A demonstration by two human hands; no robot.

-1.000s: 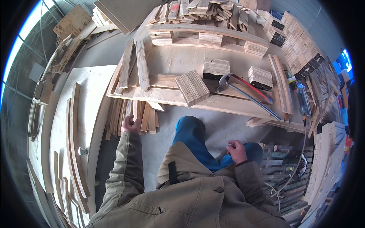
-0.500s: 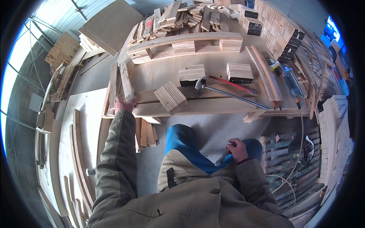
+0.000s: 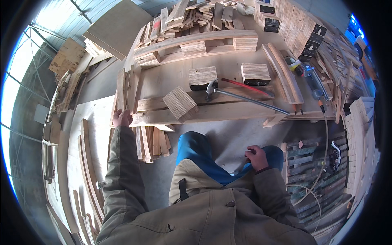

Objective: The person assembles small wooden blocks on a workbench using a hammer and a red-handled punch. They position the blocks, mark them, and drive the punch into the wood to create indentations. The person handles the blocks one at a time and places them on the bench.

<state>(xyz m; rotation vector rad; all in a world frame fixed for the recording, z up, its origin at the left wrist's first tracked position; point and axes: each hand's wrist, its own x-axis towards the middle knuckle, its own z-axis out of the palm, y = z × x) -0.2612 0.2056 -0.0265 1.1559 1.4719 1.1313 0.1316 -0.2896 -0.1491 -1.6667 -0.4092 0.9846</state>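
Observation:
My left hand [image 3: 122, 118] is closed around the near end of a wooden strip [image 3: 128, 87] at the bench's left end. Another strip [image 3: 120, 92] lies right beside it. My right hand [image 3: 257, 158] rests by my right knee with its fingers curled; whether anything small is in them is hidden. In front of me, a layered plywood block [image 3: 180, 103] sits askew on the bench's front boards. A claw hammer [image 3: 245, 98] with a metal handle lies to its right, its head by a second plywood block [image 3: 203, 77]. Behind the handle is a red bar-like tool [image 3: 247, 87].
A third block [image 3: 255, 74] and two long curved strips [image 3: 281, 73] lie to the right, near a power tool [image 3: 314, 85] with a cord. Scrap wood [image 3: 196, 20] is heaped behind a long plank [image 3: 196, 42]. A slatted pallet [image 3: 314, 171] lies low right; stacked blocks [image 3: 296, 28] stand far right.
My left hand has moved left along the bench's front edge, and the strip by it has shifted left against the other strip. My right hand has stayed nearly still.

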